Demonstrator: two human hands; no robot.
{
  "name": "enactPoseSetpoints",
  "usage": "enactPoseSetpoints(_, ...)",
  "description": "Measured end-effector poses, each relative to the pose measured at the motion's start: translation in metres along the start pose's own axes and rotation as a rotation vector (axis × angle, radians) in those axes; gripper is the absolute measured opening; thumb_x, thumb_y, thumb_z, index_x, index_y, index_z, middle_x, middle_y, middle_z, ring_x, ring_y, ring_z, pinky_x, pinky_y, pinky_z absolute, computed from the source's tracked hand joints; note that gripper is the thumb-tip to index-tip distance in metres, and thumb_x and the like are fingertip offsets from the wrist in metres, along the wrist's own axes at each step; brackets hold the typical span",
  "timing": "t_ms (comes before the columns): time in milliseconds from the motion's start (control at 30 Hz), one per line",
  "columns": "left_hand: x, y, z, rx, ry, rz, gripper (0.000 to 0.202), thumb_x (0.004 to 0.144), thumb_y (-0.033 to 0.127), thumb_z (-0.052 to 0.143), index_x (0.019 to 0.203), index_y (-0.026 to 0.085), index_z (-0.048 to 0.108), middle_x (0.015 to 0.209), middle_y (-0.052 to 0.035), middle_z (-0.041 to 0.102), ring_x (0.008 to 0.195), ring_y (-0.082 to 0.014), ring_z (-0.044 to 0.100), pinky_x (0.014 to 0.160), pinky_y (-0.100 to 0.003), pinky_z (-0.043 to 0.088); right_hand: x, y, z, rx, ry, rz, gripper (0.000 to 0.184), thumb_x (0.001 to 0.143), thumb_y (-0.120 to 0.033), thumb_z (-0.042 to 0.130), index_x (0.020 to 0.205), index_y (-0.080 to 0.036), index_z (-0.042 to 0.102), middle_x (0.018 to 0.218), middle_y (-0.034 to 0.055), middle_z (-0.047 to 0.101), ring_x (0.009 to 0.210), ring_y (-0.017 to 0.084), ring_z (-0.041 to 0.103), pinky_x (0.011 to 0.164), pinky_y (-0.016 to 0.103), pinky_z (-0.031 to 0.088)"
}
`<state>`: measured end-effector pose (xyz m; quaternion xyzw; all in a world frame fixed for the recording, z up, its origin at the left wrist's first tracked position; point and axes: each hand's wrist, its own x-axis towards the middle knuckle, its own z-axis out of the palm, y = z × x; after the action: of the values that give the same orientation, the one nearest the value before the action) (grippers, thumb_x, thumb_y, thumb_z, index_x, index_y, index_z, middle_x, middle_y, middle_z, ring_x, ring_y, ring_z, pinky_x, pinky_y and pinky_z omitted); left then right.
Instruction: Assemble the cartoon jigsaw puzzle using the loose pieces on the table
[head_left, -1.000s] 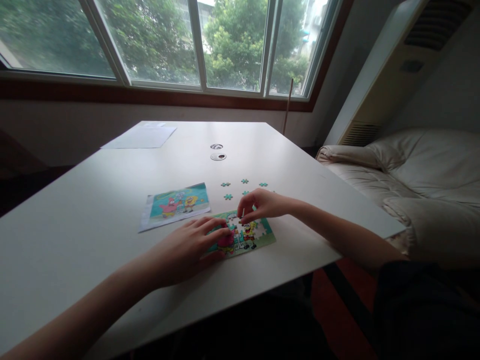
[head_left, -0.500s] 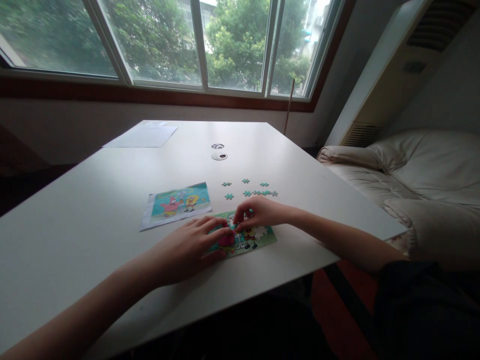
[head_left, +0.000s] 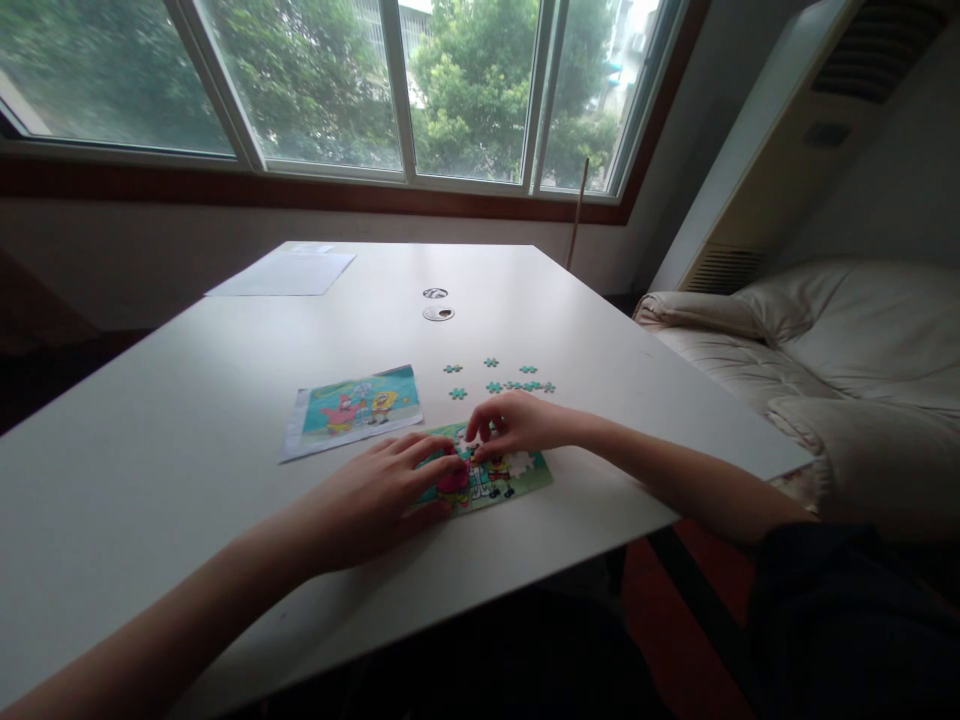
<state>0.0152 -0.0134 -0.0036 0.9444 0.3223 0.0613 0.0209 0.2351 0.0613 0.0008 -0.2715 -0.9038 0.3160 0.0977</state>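
Puzzle: near the table's near edge.
Left hand: fingers spread, on the puzzle's left end.
Right hand: curled narrow over its middle; cannot tell if holding anything.
Pieces: beyond its far edge.

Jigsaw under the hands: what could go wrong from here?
The right hand could brush the loose pieces lying just beyond it. The left hand, resting on the partly filled jigsaw, might drag it askew on the table if it slides.
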Motion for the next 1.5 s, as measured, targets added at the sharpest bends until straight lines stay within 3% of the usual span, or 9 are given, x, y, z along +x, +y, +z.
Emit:
enactPoseSetpoints(233, -0.0001, 0.0006, 0.0003, 0.02, -0.005, -0.004, 0.033, 0.086, 0.036, 0.044, 0.118, 0.027, 0.045, 0.119, -0.0072, 0.048, 0.106, -0.0257, 0.046, 0.087, -0.042, 0.041, -0.0011, 0.0035, -0.0064, -0.038, 0.054, 0.016, 0.019, 0.079, -0.025, 0.053, 0.09, -0.013, 0.063, 0.074, 0.002, 0.062, 0.064, 0.008, 0.051, 0.057, 0.019, 0.037)
enactPoseSetpoints(767, -0.0007, 0.0001, 0.0005, 0.007, 0.035, 0.007, 0.032, 0.085, 0.035, 0.045, 0.116, 0.027, 0.047, 0.117, -0.0075, 0.05, 0.105, -0.0247, 0.047, 0.087, -0.04, 0.041, -0.0019, 0.0043, -0.0041, -0.068, 0.005, -0.012, 0.019, 0.077, -0.027, 0.055, 0.089, -0.016, 0.065, 0.081, 0.003, 0.065, 0.069, 0.01, 0.055, 0.063, 0.02, 0.039)
enactPoseSetpoints(1033, 0.0002, 0.0002, -0.0002, 0.0, 0.001, -0.01, 0.033, 0.084, 0.036, 0.045, 0.116, 0.028, 0.046, 0.118, -0.0067, 0.049, 0.106, -0.026, 0.047, 0.086, -0.042, 0.041, -0.0021, -0.0002, -0.0045, -0.075, -0.016, 0.004, 0.02, 0.078, -0.027, 0.054, 0.089, -0.015, 0.064, 0.078, 0.0027, 0.064, 0.068, 0.01, 0.055, 0.062, 0.02, 0.039)
enactPoseSetpoints(1300, -0.0001, 0.0007, -0.0015, -0.003, 0.011, -0.002, 0.032, 0.085, 0.035, 0.046, 0.116, 0.028, 0.047, 0.118, -0.0072, 0.049, 0.105, -0.0257, 0.047, 0.086, -0.041, 0.042, -0.0014, 0.0001, -0.0042, -0.04, -0.017, 0.008, 0.024, 0.067, -0.032, 0.066, 0.083, -0.015, 0.062, 0.073, -0.0002, 0.059, 0.063, 0.008, 0.05, 0.058, 0.019, 0.037)
enactPoseSetpoints(1500, 0.0003, 0.0014, -0.002, 0.014, 0.002, 0.004, 0.031, 0.085, 0.035, 0.045, 0.115, 0.027, 0.047, 0.118, -0.007, 0.049, 0.105, -0.025, 0.047, 0.086, -0.04, 0.041, -0.003, -0.0016, -0.0067, 0.079, -0.091, -0.027, 0.017, 0.07, -0.027, 0.063, 0.081, -0.014, 0.06, 0.075, 0.0009, 0.061, 0.067, 0.009, 0.052, 0.061, 0.02, 0.041)
